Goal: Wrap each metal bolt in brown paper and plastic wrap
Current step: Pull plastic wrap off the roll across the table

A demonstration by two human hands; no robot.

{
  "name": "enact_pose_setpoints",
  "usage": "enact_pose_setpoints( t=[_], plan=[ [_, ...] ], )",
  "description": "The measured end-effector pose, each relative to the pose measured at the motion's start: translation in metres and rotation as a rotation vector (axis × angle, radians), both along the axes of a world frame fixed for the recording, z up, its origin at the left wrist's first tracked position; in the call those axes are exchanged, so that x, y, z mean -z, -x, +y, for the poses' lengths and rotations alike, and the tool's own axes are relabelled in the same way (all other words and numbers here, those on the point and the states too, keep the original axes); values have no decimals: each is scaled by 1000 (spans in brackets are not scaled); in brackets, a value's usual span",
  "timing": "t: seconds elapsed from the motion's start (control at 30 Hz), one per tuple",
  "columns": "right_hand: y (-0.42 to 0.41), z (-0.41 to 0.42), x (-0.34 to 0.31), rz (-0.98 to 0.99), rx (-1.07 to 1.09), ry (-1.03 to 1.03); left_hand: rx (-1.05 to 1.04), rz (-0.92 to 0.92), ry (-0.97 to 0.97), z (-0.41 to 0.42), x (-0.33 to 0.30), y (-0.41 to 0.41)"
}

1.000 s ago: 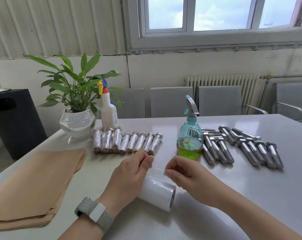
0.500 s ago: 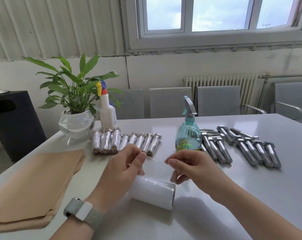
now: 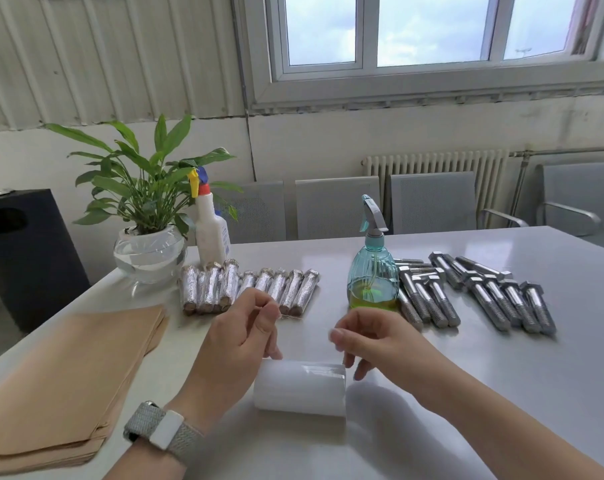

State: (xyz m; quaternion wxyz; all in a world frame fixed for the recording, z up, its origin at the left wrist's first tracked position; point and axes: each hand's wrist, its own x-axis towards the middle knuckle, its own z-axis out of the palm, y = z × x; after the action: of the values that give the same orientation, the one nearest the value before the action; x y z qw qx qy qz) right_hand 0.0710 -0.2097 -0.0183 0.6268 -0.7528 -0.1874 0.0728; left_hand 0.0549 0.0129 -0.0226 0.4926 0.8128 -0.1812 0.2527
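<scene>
Both hands pinching film edge, drawing sheet off plastic wrap roll (image 3: 300,388) lying on desk (image 3: 501,393): left hand (image 3: 239,336), right hand (image 3: 366,336). Bare bolts (image 3: 473,292) waiting right; wrapped bolts (image 3: 248,289), brown paper (image 3: 61,375) left. Next, likely: pulling enough length, tearing clean.

Both hands, left hand (image 3: 239,336) and right hand (image 3: 373,337), pinch clear film above the plastic wrap roll (image 3: 300,388) on the tabletop (image 3: 466,375); bare bolts (image 3: 477,294) lie right.
</scene>
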Motion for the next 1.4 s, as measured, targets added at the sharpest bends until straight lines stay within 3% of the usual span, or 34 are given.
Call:
enact_pose_setpoints(
  t=[0.2,0.47,0.67,0.83,0.97,1.1,1.27,1.4],
  plan=[
    [2,1,-2,-92,24,-48,18,20,-9,5,-1,-1],
    [6,6,-1,-259,50,25,24,96,-181,-2,-20,3],
    [6,7,0,-328,39,27,-13,-20,-835,-23,-47,-8],
    [4,6,1,-311,55,28,28,-63,-1048,-29,-58,-16],
    [3,5,3,-284,50,28,116,-108,-1042,-29,-56,-17],
    [-3,1,3,-78,19,-19,61,-166,-1022,-25,-52,-19],
    [-1,-7,10,-55,-149,424,-86,-145,-983,-21,-38,-27],
    [1,-3,11,-190,-162,474,-146,5,-814,-19,-30,-31]
  ],
)
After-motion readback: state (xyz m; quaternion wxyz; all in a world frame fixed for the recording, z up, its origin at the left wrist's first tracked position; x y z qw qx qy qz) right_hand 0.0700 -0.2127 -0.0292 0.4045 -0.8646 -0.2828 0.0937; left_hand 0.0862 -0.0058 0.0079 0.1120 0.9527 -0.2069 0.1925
